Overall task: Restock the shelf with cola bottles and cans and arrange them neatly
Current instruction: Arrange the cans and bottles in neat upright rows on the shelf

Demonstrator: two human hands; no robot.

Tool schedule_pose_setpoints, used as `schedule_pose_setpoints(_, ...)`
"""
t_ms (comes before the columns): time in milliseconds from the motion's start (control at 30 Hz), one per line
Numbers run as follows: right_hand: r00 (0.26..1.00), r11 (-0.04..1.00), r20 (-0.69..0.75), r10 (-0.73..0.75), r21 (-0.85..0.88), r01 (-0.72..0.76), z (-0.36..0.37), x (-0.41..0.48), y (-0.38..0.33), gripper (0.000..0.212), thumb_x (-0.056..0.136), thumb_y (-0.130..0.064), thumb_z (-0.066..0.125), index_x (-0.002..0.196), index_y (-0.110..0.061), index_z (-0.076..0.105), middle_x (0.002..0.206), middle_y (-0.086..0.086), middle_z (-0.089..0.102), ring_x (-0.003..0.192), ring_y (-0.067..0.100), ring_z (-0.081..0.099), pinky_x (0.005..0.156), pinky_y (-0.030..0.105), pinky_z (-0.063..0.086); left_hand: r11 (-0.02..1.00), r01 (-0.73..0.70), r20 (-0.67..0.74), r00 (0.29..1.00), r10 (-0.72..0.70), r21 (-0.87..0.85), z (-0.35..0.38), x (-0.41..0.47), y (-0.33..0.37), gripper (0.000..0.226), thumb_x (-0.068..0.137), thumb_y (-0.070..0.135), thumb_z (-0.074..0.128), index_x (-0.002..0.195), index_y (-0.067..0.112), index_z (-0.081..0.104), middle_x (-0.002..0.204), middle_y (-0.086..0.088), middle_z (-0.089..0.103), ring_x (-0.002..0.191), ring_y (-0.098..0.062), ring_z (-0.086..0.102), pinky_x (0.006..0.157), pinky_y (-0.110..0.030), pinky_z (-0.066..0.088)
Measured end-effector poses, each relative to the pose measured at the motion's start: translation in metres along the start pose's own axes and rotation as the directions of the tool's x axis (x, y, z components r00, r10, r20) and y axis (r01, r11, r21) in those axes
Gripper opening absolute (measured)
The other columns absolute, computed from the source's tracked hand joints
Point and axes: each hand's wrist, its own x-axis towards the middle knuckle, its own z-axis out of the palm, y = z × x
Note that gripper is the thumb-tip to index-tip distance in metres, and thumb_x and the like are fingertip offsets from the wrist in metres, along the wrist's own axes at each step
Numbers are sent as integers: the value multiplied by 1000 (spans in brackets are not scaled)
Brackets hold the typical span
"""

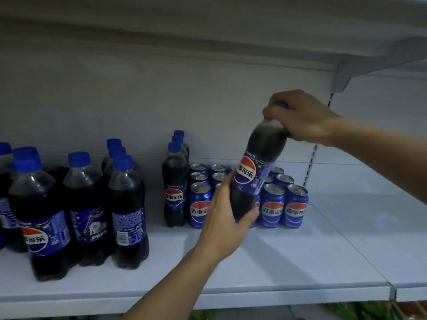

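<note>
Two hands are closed on one cola bottle (261, 158), which is held tilted, its top leaning to the right, in front of and over a block of cola cans (272, 204) standing on the white shelf (300, 250). The lower body of the bottle is gripped by the left hand (225, 218), with the fingers curled round it from behind and below the label, so that the base is partly covered. The neck is clasped from above by the right hand (302, 116), and only a sliver of the blue cap (282, 105) is seen between the fingers. Dark liquid is seen through the clear plastic, with a paler, foamy band at the shoulder. A blue label is wrapped round the middle, marked with a red, white and blue roundel and white Chinese characters. Just left of the cans, a single file of small bottles (175, 181) of the same kind is lined up toward the back wall. Farther left, well apart from the held bottle, a group of larger bottles (87, 204) is stood with labels turned in differing directions.
</note>
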Motion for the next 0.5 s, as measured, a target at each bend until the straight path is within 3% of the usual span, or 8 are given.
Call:
schedule_pose_setpoints(100, 995, 954, -94, 31, 301, -1, -2, 14, -12, 26, 99, -25, 52, 97, -3, 65, 83, 18, 62, 54, 20, 52, 46, 29, 43, 989, -78, -288, 951, 113, 128, -35, 12, 14, 84, 82, 18, 82, 150, 38, 36, 143, 9, 44, 118, 4, 45, 94, 2, 35)
schedule_pose_setpoints(167, 993, 877, -87, 85, 479, -33, -2, 23, -15, 27, 99, -22, 52, 98, 1, 65, 82, 21, 59, 54, 21, 52, 45, 30, 46, 946, -134, -384, 890, 247, 296, -69, 24, 27, 80, 81, 10, 81, 149, 29, 43, 138, -1, 46, 113, -2, 46, 91, 8, 27)
schedule_pose_setpoints(233, 989, 765, -52, 139, 640, -74, -3, 33, -20, 23, 100, -24, 54, 94, -5, 67, 77, 16, 59, 55, 21, 53, 48, 31, 51, 901, -132, -355, 888, 292, 413, -100, 37, 46, 80, 81, 7, 79, 149, 26, 43, 137, -4, 45, 114, -8, 48, 92, 8, 25)
schedule_pose_setpoints(300, 986, 674, -25, 166, 733, -95, -3, 45, -26, 21, 102, -26, 55, 91, -12, 66, 76, 13, 59, 56, 21, 55, 53, 32, 56, 859, -104, -285, 918, 277, 502, -127, 54, 62, 79, 82, 9, 78, 149, 28, 42, 138, -4, 44, 118, -18, 52, 99, -10, 37)
schedule_pose_setpoints(400, 988, 655, -35, 150, 752, -73, 0, 69, -39, 19, 101, -28, 56, 93, -12, 63, 86, 17, 60, 59, 22, 57, 64, 40, 62, 767, -18, -191, 965, 182, 641, -164, 85, 80, 77, 84, 21, 76, 150, 31, 36, 138, -5, 48, 121, -29, 54, 97, -44, 51)
schedule_pose_setpoints(500, 987, 735, -111, 120, 678, -13, 8, 100, -63, 22, 100, -30, 60, 96, -9, 61, 93, 16, 60, 64, 23, 63, 69, 49, 63, 662, 96, -131, 991, 3, 743, -207, 109, 76, 79, 89, 33, 70, 156, 27, 27, 144, -7, 49, 130, -30, 50, 104, -47, 47)
